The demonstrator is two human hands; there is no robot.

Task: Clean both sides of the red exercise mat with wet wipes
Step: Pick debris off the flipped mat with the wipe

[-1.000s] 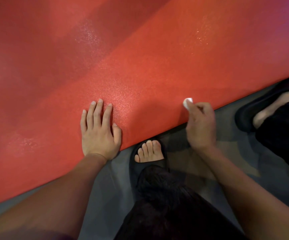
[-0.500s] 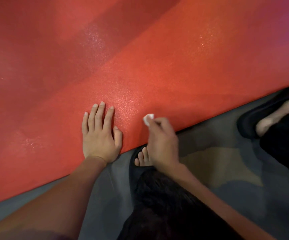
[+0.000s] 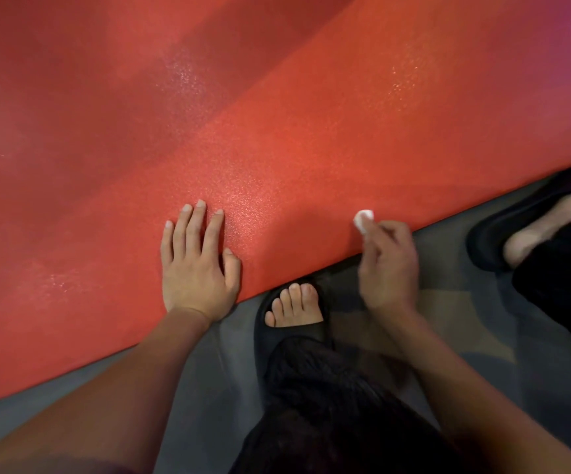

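Grey floor carries the red exercise mat beside our sandalled foot. Our left hand presses flat on its near edge; our right hand, pinching the balled wet wipe, has swept back rightward along that edge, so scrubbing continues.

Light was dim and warm, falling from above and leaving broad diagonal bands of darker shade across the red exercise mat. Small sparkling glints marked its textured surface at upper centre, upper right and lower left. A purple cast tinted the top right corner. The forearms at the bottom edge sat in deep shadow, soft and stretched by wide-angle distortion.
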